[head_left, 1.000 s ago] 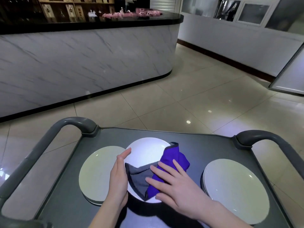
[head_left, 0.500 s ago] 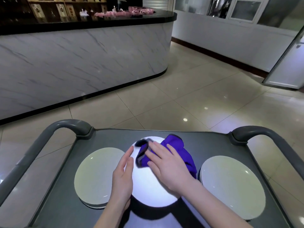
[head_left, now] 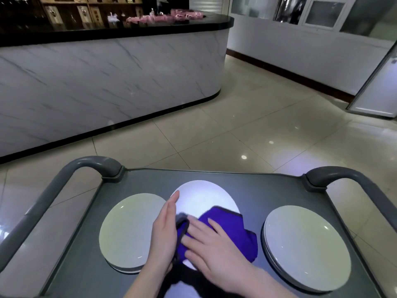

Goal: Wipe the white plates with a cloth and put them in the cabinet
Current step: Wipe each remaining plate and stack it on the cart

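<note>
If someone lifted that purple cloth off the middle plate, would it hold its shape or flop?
Probably floppy: the purple cloth lies bunched in folds under the right hand. Likely light, and it should slide easily over the glossy middle plate.

Legible text, brands, numbers, signs: none is showing anywhere in view. Boxes [head_left: 52,12] standing on the dark shelving [head_left: 64,2] behind the counter [head_left: 107,72] are carrying pale label panels, but the marks on them are blurring past reading.
</note>
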Demonstrator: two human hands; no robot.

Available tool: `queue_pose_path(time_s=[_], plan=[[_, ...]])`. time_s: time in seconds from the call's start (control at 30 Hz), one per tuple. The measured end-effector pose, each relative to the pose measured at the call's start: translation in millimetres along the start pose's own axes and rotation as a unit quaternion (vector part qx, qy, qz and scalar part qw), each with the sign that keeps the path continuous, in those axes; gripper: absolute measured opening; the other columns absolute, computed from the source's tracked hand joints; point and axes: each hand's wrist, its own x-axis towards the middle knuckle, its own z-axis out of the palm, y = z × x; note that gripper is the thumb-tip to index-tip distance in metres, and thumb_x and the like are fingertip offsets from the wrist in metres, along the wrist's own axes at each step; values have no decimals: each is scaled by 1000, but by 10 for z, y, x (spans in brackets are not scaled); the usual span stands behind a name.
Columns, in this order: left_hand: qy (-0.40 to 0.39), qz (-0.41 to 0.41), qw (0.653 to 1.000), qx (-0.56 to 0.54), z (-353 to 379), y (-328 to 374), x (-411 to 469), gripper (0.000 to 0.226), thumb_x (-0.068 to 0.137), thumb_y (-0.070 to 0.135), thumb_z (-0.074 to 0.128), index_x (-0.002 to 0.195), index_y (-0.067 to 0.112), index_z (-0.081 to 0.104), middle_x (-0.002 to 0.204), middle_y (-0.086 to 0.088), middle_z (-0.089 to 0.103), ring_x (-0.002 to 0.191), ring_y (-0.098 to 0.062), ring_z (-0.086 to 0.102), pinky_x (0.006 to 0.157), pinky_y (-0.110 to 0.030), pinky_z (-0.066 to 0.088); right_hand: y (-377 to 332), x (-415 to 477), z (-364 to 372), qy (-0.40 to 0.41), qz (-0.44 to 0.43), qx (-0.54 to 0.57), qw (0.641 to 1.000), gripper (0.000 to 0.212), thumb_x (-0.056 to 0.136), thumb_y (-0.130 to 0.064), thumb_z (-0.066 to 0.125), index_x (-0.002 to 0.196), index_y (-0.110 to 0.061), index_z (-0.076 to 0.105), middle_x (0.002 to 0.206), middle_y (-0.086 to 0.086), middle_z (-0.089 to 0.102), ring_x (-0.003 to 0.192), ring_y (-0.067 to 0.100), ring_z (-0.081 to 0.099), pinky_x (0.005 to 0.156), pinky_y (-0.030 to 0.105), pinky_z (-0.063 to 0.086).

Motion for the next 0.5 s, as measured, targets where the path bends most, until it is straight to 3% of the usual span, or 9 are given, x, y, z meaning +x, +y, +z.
queue_pose_path(time_s=[0.07, 0.17, 0.27, 0.33, 0.5], plan=[[-7, -7, 1000, -22, 22, -25, -35, 30, 106, 41, 43, 121, 53, 66, 118, 27, 69, 111, 6, 63, 97, -27, 50, 74, 215, -32, 14, 36, 46, 998, 36, 105, -40, 24, 132, -31, 45, 157, -14, 25, 150, 3, -1, 120, 41, 10], [-3, 37, 999, -6, 29, -33, -89, 35, 106, 27, 47, 124, 54, 62, 126, 34, 63, 119, 16, 53, 98, -17, 42, 250, 413, -105, 46, 113, 37, 992, 36, 106, -39, 26, 134, -27, 45, 160, -12, 22, 150, 4, 1, 121, 44, 11], [9, 43, 999, 2, -1, -27, -88, 37, 105, 26, 49, 123, 55, 62, 124, 45, 57, 118, 22, 48, 95, -11, 36, 430, 428, -143, 43, 160, 3, 986, 48, 106, -41, 26, 153, -31, 27, 164, -14, 4, 150, 3, -1, 123, 39, 6], [19, 39, 999, -2, -48, -24, -75, 35, 105, 29, 49, 121, 57, 61, 120, 49, 56, 116, 26, 46, 93, -10, 35, 462, 303, -125, 38, 154, -21, 987, 51, 106, -43, 26, 156, -32, 20, 163, -17, 0, 150, 2, -2, 123, 37, 3], [51, 37, 998, -12, -161, -88, -55, 31, 108, 32, 43, 115, 54, 64, 120, 44, 59, 116, 27, 45, 93, -8, 34, 321, -155, 14, -2, 113, 28, 993, 50, 103, -46, 26, 153, -40, 24, 159, -25, 0, 148, -1, -4, 123, 38, -2]])
